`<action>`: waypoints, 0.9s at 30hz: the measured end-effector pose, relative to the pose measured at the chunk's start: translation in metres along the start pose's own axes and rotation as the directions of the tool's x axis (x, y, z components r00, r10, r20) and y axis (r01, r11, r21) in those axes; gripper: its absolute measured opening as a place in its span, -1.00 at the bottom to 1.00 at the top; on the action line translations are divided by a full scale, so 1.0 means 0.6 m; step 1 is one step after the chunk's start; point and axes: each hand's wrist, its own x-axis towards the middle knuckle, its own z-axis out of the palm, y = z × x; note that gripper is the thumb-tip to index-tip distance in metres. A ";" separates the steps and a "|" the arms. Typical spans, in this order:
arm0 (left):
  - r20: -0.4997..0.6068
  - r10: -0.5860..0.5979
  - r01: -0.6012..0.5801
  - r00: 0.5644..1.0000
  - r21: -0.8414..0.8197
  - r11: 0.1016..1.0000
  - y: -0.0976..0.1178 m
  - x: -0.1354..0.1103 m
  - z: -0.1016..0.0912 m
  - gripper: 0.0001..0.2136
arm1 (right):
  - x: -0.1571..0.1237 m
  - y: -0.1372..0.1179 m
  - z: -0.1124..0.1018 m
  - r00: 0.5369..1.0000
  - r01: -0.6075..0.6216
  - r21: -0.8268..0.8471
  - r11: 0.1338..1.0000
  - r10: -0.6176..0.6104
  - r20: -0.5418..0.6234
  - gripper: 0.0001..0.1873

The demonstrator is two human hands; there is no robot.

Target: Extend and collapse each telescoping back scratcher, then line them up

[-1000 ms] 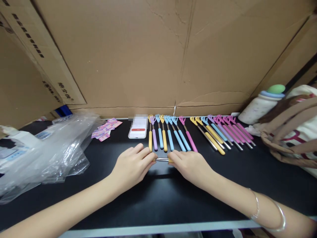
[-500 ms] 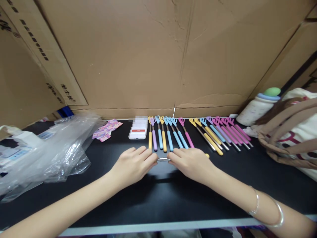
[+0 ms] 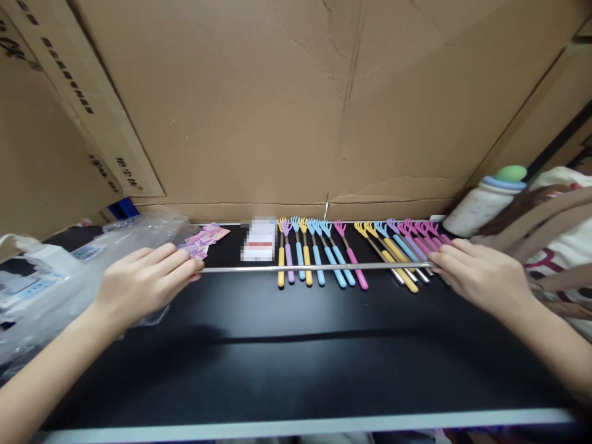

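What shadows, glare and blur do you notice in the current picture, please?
In the head view, the metal rod casts a dark, soft-edged shadow on the black tabletop, which has a pale sheen; also in the head view, coarse pixels mask the phone, and the bag at right looks blurred.

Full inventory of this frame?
Rod: 1, silver, across centre
Left claw sticks: 8, mixed colours, rear centre
Right claw sticks: several, mixed colours, rear right
Phone: 1, white, left of sticks
Cards: several, pinkish, near phone
Plastic: uncounted, clear, far left
Packaging: uncounted, white, by plastic
Bottle: 1, white, green top, rear right
Bag: 1, tan/white, far right
Cardboard: uncounted, brown, behind
Table: 1, black, beneath
Left hand: 1, bare, on rod
Right hand: 1, bare, on rod
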 end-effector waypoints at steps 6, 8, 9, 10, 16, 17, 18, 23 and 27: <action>-0.027 -0.012 0.013 1.000 0.042 0.999 -0.037 -0.043 0.005 -0.83 | -0.066 0.065 0.035 0.973 -0.194 0.104 0.976 0.178 0.145 -0.58; -0.048 0.004 -0.002 0.999 0.037 0.999 -0.049 -0.065 0.012 -0.87 | -0.090 0.088 0.048 0.974 -0.170 0.134 0.976 0.145 0.175 -0.53; -0.024 -0.002 0.002 1.000 0.011 1.000 -0.052 -0.075 0.016 -0.87 | -0.100 0.096 0.053 0.971 -0.177 0.134 0.975 0.151 0.185 -0.50; 0.022 -0.012 0.012 1.000 0.006 1.000 -0.054 -0.084 0.020 -0.85 | -0.107 0.102 0.058 0.969 -0.175 0.123 0.977 0.149 0.195 -0.49; 0.120 -0.065 0.072 0.991 -0.058 0.996 -0.050 -0.101 0.047 -0.85 | -0.105 0.088 0.073 0.973 -0.124 0.185 0.975 0.083 0.214 -0.50; 0.122 -0.070 0.081 0.990 -0.087 0.993 -0.050 -0.101 0.049 -0.87 | -0.105 0.084 0.074 0.972 -0.135 0.202 0.970 0.090 0.217 -0.50; 0.126 -0.081 0.096 0.989 -0.120 0.988 -0.051 -0.102 0.050 -0.88 | -0.106 0.081 0.075 0.969 -0.152 0.220 0.963 0.101 0.227 -0.51; 0.091 -0.181 0.198 0.979 -0.236 0.951 -0.062 -0.114 0.049 -0.90 | -0.125 0.082 0.069 0.938 -0.257 0.204 0.945 0.192 0.288 -0.57; 0.090 -0.228 0.241 0.969 -0.184 0.953 -0.070 -0.123 0.052 -0.91 | -0.137 0.085 0.066 0.961 -0.164 0.141 0.976 0.126 0.247 -0.62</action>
